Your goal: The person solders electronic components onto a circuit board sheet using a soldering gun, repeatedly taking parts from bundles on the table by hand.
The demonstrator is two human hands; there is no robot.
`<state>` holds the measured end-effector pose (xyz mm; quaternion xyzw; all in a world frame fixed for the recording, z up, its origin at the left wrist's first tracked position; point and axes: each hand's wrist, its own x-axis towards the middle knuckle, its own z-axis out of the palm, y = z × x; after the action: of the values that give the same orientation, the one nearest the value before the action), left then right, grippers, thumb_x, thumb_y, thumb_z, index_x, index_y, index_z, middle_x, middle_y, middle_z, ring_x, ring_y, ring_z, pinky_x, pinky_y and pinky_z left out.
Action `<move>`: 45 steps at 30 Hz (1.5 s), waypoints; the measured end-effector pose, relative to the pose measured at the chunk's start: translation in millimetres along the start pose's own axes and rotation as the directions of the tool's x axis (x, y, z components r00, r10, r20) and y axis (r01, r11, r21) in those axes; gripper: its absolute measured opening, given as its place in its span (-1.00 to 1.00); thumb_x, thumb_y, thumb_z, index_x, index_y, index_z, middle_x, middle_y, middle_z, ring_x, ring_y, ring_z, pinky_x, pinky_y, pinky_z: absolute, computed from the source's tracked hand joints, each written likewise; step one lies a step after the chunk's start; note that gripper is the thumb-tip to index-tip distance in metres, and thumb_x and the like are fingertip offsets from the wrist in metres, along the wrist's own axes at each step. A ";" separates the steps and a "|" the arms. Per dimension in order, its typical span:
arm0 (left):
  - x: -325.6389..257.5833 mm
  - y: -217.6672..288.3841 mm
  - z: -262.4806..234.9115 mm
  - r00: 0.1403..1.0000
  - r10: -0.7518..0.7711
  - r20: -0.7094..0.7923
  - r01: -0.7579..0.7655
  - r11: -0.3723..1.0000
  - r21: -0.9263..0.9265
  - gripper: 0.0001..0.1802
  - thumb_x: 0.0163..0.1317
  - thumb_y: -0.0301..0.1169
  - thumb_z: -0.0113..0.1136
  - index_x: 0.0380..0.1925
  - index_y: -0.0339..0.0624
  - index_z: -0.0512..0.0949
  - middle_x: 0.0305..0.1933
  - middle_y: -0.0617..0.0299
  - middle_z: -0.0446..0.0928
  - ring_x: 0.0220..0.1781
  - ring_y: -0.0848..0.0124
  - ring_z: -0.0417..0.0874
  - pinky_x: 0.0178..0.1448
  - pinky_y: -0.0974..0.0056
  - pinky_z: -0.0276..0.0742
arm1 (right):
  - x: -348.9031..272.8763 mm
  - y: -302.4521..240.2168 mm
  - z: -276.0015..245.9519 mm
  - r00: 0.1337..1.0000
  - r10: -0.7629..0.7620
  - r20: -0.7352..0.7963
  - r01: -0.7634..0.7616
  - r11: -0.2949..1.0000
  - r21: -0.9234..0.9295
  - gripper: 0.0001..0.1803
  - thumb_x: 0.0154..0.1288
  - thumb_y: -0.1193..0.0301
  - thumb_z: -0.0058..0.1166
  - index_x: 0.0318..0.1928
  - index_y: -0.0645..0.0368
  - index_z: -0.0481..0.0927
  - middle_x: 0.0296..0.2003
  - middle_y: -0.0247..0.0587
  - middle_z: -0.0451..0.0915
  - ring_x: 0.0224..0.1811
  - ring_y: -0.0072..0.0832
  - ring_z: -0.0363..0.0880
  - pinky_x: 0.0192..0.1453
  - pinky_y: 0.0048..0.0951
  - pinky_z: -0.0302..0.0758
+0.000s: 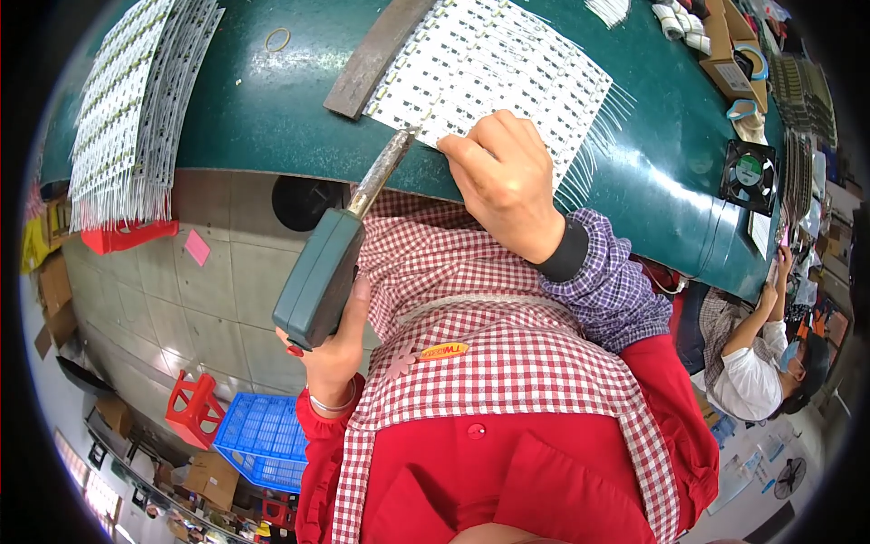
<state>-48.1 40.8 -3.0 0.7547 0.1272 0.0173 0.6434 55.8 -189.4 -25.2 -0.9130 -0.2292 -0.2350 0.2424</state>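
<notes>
My left hand is wrapped round the handle of a dark green soldering gun. Its long metal barrel points up and away, and the tip meets the near corner of a white panel of small circuit boards. Over that panel's near edge, my right hand is closed, thumb and index finger pinched together close to the tip. Whatever lies between those fingers is too small to make out. Thin white wires fan out from the panel's right side. A dark flat metal bar lies along its left edge.
A thick stack of similar wired panels hangs over the green table's left edge. A rubber band lies between. At right are a black fan and a cardboard box. Beyond, a co-worker sits at the table.
</notes>
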 end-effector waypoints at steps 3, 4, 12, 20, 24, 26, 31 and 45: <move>-0.1 -1.3 -0.1 1.000 0.000 0.003 0.000 1.000 0.018 -0.68 0.13 -0.59 0.42 -0.09 -0.46 0.66 -0.17 0.05 0.74 -0.21 0.40 0.73 -0.12 0.34 0.61 | 0.6 -0.4 1.6 1.000 -0.006 -0.014 0.006 1.000 -0.006 -0.81 -0.02 0.53 0.26 -0.32 0.13 0.61 -0.44 -0.31 0.41 -0.33 -0.34 0.44 -0.23 -0.31 0.35; -0.2 -1.8 -0.5 1.000 -0.002 0.010 0.001 1.000 0.029 -0.68 0.13 -0.59 0.42 -0.09 -0.46 0.66 -0.18 0.06 0.74 -0.22 0.40 0.73 -0.13 0.34 0.61 | 0.7 -0.8 1.0 1.000 -0.006 -0.013 0.006 1.000 -0.006 -0.81 -0.02 0.53 0.26 -0.32 0.13 0.61 -0.44 -0.31 0.41 -0.33 -0.34 0.44 -0.23 -0.31 0.35; -0.4 -3.9 -0.8 1.000 -0.002 -0.007 0.002 1.000 0.026 -0.67 0.13 -0.58 0.43 -0.09 -0.46 0.66 -0.18 0.06 0.74 -0.23 0.41 0.73 -0.13 0.34 0.60 | 3.7 -14.0 -11.4 0.995 -0.032 -0.099 0.035 0.999 0.033 -0.81 -0.03 0.56 0.27 -0.32 0.16 0.62 -0.47 -0.31 0.40 -0.36 -0.34 0.42 -0.23 -0.31 0.32; -0.6 -5.6 -0.7 1.000 -0.015 0.000 0.015 1.000 0.011 -0.68 0.12 -0.58 0.44 -0.10 -0.45 0.67 -0.21 0.08 0.74 -0.25 0.43 0.72 -0.14 0.35 0.60 | -1.0 -3.2 6.6 0.997 -0.010 -0.074 0.011 1.000 0.011 -0.74 -0.11 0.65 0.30 -0.31 0.18 0.66 -0.51 -0.29 0.38 -0.41 -0.32 0.43 -0.29 -0.30 0.34; 1.0 -6.3 1.5 0.998 0.019 0.056 -0.021 0.999 0.033 -0.67 0.18 -0.61 0.36 -0.03 -0.41 0.63 -0.21 0.15 0.69 -0.37 0.54 0.59 -0.29 0.41 0.49 | -1.3 -2.2 7.1 0.998 -0.005 -0.065 0.005 1.000 0.003 -0.73 -0.12 0.65 0.30 -0.31 0.17 0.65 -0.51 -0.29 0.38 -0.41 -0.32 0.43 -0.30 -0.30 0.33; 2.0 -3.9 3.8 0.999 -0.044 0.011 0.044 0.999 -0.004 -0.70 0.10 -0.60 0.43 -0.13 -0.44 0.67 -0.24 0.13 0.73 -0.27 0.47 0.70 -0.16 0.37 0.58 | -1.9 -2.3 7.8 0.998 -0.002 -0.066 0.002 1.000 0.006 -0.73 -0.12 0.65 0.30 -0.32 0.16 0.65 -0.51 -0.29 0.38 -0.41 -0.32 0.43 -0.31 -0.30 0.32; 3.8 -7.6 4.1 0.995 -0.090 0.036 0.090 0.996 0.002 -0.73 0.09 -0.58 0.45 -0.18 -0.41 0.68 -0.29 0.17 0.72 -0.32 0.51 0.66 -0.23 0.38 0.55 | -2.3 -2.0 7.8 0.998 0.009 -0.062 -0.008 1.000 0.015 -0.73 -0.13 0.64 0.30 -0.32 0.16 0.64 -0.51 -0.29 0.38 -0.42 -0.32 0.42 -0.32 -0.29 0.31; 3.0 -22.8 -3.4 0.981 0.180 0.077 -0.184 0.982 0.052 -0.64 0.25 -0.69 0.23 0.08 -0.40 0.56 -0.10 0.11 0.65 -0.48 0.55 0.52 -0.45 0.43 0.39 | -3.2 1.7 8.7 0.998 0.012 -0.063 -0.013 1.000 -0.011 -0.77 -0.10 0.64 0.30 -0.35 0.17 0.65 -0.51 -0.29 0.37 -0.42 -0.32 0.42 -0.32 -0.29 0.32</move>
<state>-49.7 48.0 -25.1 0.7819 0.0349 0.0450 0.6208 57.0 -186.9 -34.2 -0.9079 -0.2144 -0.2633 0.2459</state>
